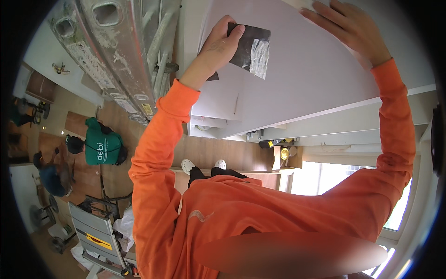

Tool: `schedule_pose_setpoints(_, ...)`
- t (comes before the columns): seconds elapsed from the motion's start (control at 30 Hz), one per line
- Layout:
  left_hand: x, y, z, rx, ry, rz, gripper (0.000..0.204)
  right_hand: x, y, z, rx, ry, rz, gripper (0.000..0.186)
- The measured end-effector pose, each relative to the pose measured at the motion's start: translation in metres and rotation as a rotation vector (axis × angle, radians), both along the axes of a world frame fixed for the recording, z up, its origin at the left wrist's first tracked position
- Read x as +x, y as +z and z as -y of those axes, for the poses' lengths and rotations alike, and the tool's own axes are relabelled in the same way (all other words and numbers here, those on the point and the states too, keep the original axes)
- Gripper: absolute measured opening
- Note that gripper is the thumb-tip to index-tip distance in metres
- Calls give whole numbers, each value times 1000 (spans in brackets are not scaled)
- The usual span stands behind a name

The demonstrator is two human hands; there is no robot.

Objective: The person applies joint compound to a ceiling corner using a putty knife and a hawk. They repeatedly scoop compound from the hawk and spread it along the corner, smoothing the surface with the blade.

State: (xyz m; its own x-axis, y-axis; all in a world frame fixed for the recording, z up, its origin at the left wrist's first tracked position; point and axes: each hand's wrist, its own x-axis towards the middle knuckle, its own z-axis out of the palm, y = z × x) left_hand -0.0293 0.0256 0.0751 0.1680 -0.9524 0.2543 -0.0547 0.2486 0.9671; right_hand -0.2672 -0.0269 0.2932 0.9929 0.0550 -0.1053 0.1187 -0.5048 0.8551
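My left hand (pixel 218 43) grips a thin black square plate (pixel 240 49), thumb across its front. White paste (pixel 259 58) is smeared in a thick ridged patch along the plate's right side. A small dark corner (pixel 213 76) of something shows below my left wrist; its kind is hidden. At the upper right, my right hand (pixel 350 25) is raised against a large white panel (pixel 297 69), its fingers stretched out and slightly blurred. I see nothing gripped in it, though its palm side is hidden.
A paint-spattered metal ladder (pixel 114 51) stands close on my left. Far below on the left, one person in green (pixel 104 144) and another in dark blue (pixel 52 179) crouch on the floor. A folding chair (pixel 95 232) is lower left. An open box (pixel 290 157) sits beyond my feet.
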Motion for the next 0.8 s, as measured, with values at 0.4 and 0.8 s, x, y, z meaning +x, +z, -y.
schedule_pose_setpoints(0.4, 0, -3, 3, -60, -17, 24, 31, 28, -4, -3, 73, 136, 89, 41)
schedule_pose_setpoints(0.8, 1, 0, 2, 7, -29, 35, 32, 12, -28, 18, 587, -64, 534, 29)
